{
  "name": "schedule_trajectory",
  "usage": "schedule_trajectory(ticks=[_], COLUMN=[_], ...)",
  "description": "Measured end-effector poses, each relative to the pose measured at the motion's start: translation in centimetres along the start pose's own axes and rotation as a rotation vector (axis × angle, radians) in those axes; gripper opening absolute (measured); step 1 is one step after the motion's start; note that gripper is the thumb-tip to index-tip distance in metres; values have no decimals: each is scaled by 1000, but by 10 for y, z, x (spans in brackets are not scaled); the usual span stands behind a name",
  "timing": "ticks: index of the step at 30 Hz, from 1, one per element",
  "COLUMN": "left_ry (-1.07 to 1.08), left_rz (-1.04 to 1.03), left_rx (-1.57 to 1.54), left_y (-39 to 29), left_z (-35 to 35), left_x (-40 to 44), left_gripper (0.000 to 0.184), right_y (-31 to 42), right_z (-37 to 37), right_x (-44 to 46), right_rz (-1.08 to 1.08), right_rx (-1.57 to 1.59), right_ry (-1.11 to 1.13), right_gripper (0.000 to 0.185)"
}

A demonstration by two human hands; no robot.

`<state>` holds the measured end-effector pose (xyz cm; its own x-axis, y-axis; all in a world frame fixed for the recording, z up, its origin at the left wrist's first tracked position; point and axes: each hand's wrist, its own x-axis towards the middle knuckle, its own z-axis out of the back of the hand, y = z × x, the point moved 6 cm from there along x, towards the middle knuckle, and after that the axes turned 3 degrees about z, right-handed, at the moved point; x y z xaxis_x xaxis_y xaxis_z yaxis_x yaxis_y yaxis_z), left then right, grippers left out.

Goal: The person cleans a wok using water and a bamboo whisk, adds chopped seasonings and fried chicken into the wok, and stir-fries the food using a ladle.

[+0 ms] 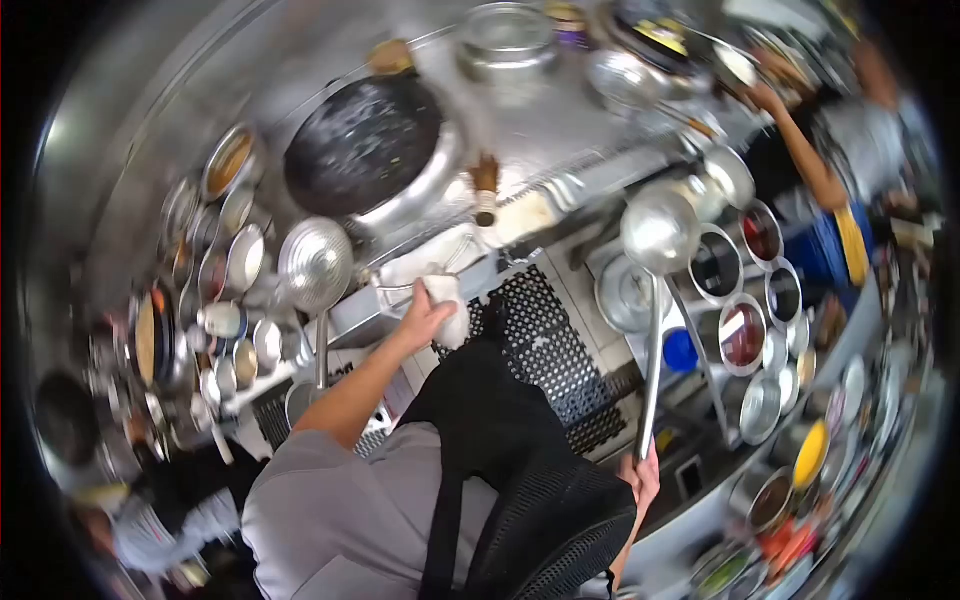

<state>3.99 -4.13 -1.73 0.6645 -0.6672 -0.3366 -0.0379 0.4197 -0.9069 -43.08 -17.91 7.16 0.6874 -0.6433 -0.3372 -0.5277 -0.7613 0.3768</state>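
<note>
My left hand (424, 318) is closed on a folded white cloth (450, 312) at the front edge of the steel range, beside a wire handle. In my right hand (641, 476) is the end of the long handle of a ladle (660, 232); its round steel bowl is raised over the pots on the right. Ahead of me a dark wok (365, 145) sits on the range, its inside wet or shiny. A short brush (485, 190) lies to the right of the wok. A perforated strainer (316, 265) rests left of my left hand.
Pots of sauce (742, 335) and bowls crowd the right side. Several seasoning bowls (246, 256) stand at left. A co-worker's arm (805, 150) reaches over a pan at upper right; another person (185, 520) is at lower left. A perforated black mat (550, 340) covers the floor.
</note>
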Motion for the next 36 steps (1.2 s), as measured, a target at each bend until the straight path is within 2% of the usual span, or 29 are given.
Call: schedule_trajectory(ticks=[2,3,5,6,7,9,10,13,14,15,16,17,19,20,21,22,23,24,25,27,28,30,31,32,34,36], left_ry=[-175,-252,-435,-462,-488,-437,-413,-421,-465,-480,-492,-501,-565,-616,-602,-665,-724,-744,-946,-1049,-1041,-1112,-1100,-1067,-997,-917], left_rz=[28,-34,70,254,260,246,259,225,122,113,210,309,289,267,323,268,216,220,297,307,314,152,56,50,46,-59], left_rx=[-108,-120,21,40,12,58,-59,-182,-287,-294,-232,-173,-225,-265,-285,-271,-255,18,212,82,82,104,143,172,215,253], left_y=[14,12,33,36,43,54,85,89,129,132,135,137,120,105,89,109,130,120,99,62,48,13,-7,-25,-51,-80], left_z=[4,112,142,163,174,196,199,207,209,210,211,210,207,208,206,200,192,194,198,213,221,245,257,271,294,306], left_x=[-52,22,7,-3,1,8,15,25,34,32,29,24,16,15,9,9,7,0,-12,-14,-10,2,14,28,59,101], left_gripper=[76,76,74,74,74,67,68,72,72,72,70,69,71,72,83,86,89,90,86,81,81,71,64,60,57,49], right_y=[41,-27,-33,-53,-68,-105,-126,-184,-202,-219,-237,-252,-283,-299,-314,-329,-345,-356,-358,-348,-330,-296,-274,-254,-215,-172], right_z=[-18,-86,-139,-182,-224,-276,-303,-374,-386,-398,-417,-436,-463,-476,-487,-496,-496,-495,-498,-491,-484,-431,-408,-390,-372,-355], right_x=[46,172,257,297,338,426,461,557,593,626,648,669,712,739,759,774,788,798,812,823,803,816,814,811,790,776], right_rz=[-153,-159,-203,-216,-214,-144,-122,-31,-2,29,32,80,135,248,365,372,206,44,38,-175,128,775,686,596,626,643], right_rx=[-125,-190,-506,-648,-802,-1048,-1098,-1302,-1349,-1392,-1395,-1503,-1611,-1778,-1937,-1931,-1841,-1743,-1733,-1651,-1930,-2041,-2082,-2118,-2153,-2202], right_ry=[53,108,117,168,216,329,343,481,517,553,570,567,581,646,704,718,673,623,622,770,814,852,775,695,611,515], right_gripper=[77,76,67,67,68,68,68,69,71,73,73,68,64,51,40,40,25,14,14,13,24,46,55,66,67,69])
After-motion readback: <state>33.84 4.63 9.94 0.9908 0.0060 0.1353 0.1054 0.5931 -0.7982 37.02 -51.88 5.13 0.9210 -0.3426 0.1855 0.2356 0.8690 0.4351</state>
